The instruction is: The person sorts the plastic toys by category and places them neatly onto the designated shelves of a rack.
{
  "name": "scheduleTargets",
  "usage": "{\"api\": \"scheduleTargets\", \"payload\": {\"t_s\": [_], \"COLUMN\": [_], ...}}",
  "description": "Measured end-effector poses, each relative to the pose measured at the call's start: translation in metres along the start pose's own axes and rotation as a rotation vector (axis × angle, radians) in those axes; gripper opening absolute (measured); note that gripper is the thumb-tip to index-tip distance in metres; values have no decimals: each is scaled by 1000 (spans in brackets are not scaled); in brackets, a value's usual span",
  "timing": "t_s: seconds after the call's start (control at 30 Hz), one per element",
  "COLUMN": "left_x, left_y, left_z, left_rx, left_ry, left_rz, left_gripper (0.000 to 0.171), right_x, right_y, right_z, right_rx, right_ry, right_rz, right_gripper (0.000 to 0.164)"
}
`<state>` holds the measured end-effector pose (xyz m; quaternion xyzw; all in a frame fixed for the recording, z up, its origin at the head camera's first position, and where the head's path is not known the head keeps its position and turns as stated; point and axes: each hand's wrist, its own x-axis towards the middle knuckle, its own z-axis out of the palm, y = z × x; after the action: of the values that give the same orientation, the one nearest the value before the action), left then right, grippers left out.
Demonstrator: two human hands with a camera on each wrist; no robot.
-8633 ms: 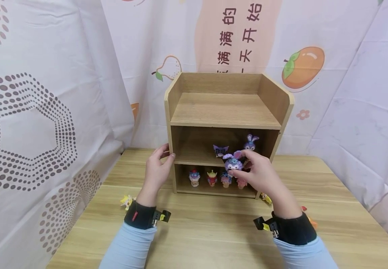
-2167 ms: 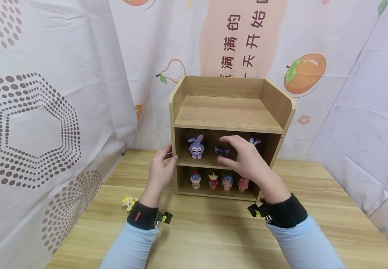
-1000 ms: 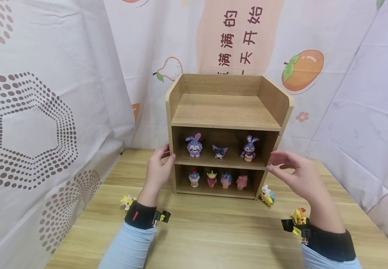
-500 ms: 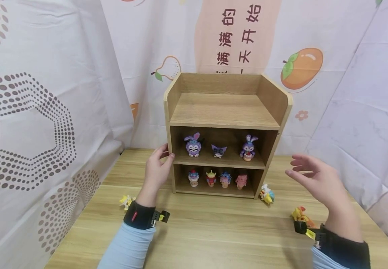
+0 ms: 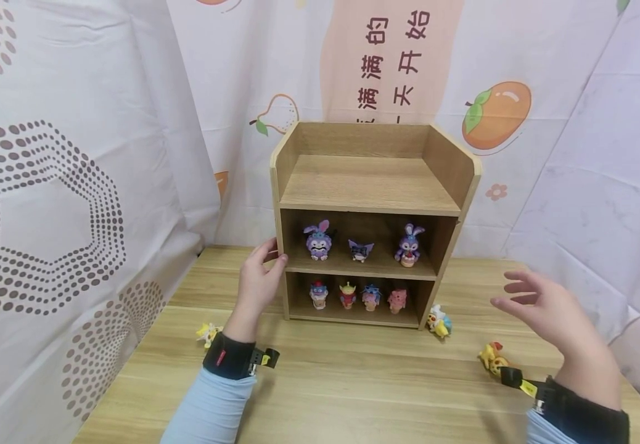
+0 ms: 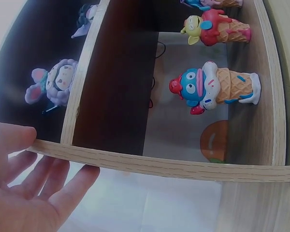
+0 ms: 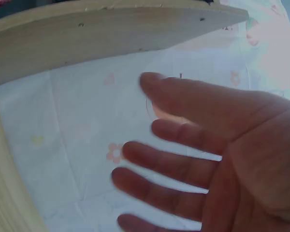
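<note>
A small wooden shelf (image 5: 372, 185) stands on the table. My left hand (image 5: 259, 280) holds its left side panel, thumb at the front edge and fingers along the outside. On the middle level are a fluffy purple rabbit figurine (image 5: 317, 242), a dark-masked purple figurine (image 5: 361, 250) and a long-eared purple rabbit figurine (image 5: 409, 246). Below them stand a blue figurine with a red hat (image 6: 191, 87), a red-and-yellow one (image 5: 348, 296), a blue-and-pink one (image 5: 371, 298) and a pink one (image 5: 397, 301). Right of the shelf, my right hand (image 5: 553, 314) hovers with loosely bent fingers, holding nothing.
On the wooden table (image 5: 353, 382) lie a yellow-and-blue figurine (image 5: 439, 322) by the shelf's right foot, a yellow-and-orange figurine (image 5: 492, 357) near the right wrist, and a yellow-and-white figurine (image 5: 208, 333) beside the left wrist. A printed curtain (image 5: 231, 74) hangs behind.
The fluffy purple rabbit figurine, earlier in my right hand, now stands at the left of the middle level. My right hand has moved away to the right. The left hand has stayed put.
</note>
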<state>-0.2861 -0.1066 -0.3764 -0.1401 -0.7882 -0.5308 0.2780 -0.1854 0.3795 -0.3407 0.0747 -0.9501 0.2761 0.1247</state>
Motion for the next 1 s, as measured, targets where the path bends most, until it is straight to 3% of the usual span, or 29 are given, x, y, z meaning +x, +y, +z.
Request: {"api": "scheduleTargets", "payload": {"t_s": [0.17, 0.37, 0.6, 1.0], "left_x": [0, 0, 0, 0], "left_y": [1, 0, 0, 0], "left_z": [0, 0, 1, -1], "left_rx": [-1, -7, -9, -9], "left_ry": [-2, -6, -14, -10], "left_rz": [0, 0, -12, -27], "left_gripper": [38, 38, 38, 38], "right_x": [-1, 0, 0, 0], "right_y": [9, 18, 25, 34], "right_z": [1, 6, 10, 12], "right_rx": [-36, -47, 20, 15], "right_ry": [-111, -173, -245, -381], "right_rz": [70, 108, 151, 295], "right_gripper": [71, 73, 74, 76]}}
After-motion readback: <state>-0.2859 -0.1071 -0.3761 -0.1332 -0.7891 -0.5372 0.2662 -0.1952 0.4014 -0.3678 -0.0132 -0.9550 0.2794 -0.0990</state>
